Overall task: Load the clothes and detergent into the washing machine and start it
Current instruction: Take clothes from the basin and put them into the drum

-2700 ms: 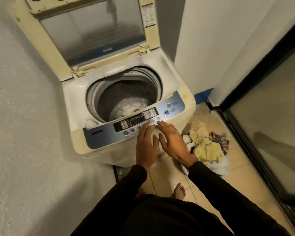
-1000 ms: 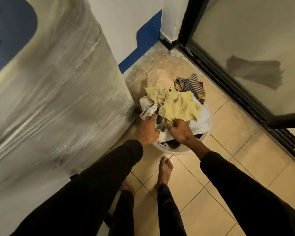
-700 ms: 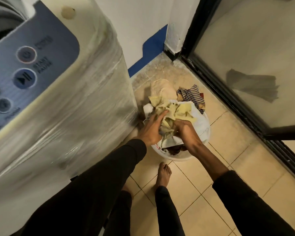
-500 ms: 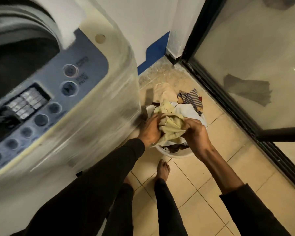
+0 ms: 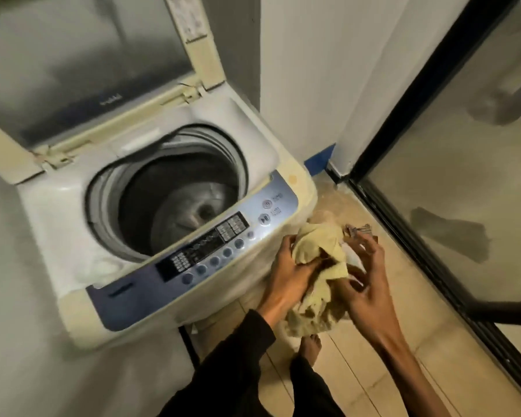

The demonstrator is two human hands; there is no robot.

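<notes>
The cream top-loading washing machine (image 5: 82,314) stands with its lid (image 5: 82,61) raised, and its drum (image 5: 178,206) shows no clothes. To the right of its blue control panel (image 5: 151,296), I hold a bunched yellow cloth (image 5: 316,299) in the air between both hands. My left hand (image 5: 292,275) grips its left side. My right hand (image 5: 369,284) holds the right side with fingers loosely curled. Behind the cloth, a striped garment (image 5: 358,228) and a white one (image 5: 354,258) show from the pile on the floor. No detergent is in view.
A dark-framed glass door (image 5: 463,191) runs along the right. A white wall (image 5: 307,70) stands behind the machine, a grey wall (image 5: 9,296) to its left. My bare foot (image 5: 310,346) is on the tan tiled floor (image 5: 373,371).
I have lifted the yellow cloth out of the laundry pile with both hands and raised it to the height of the machine's front. My view has swung up to the open drum.
</notes>
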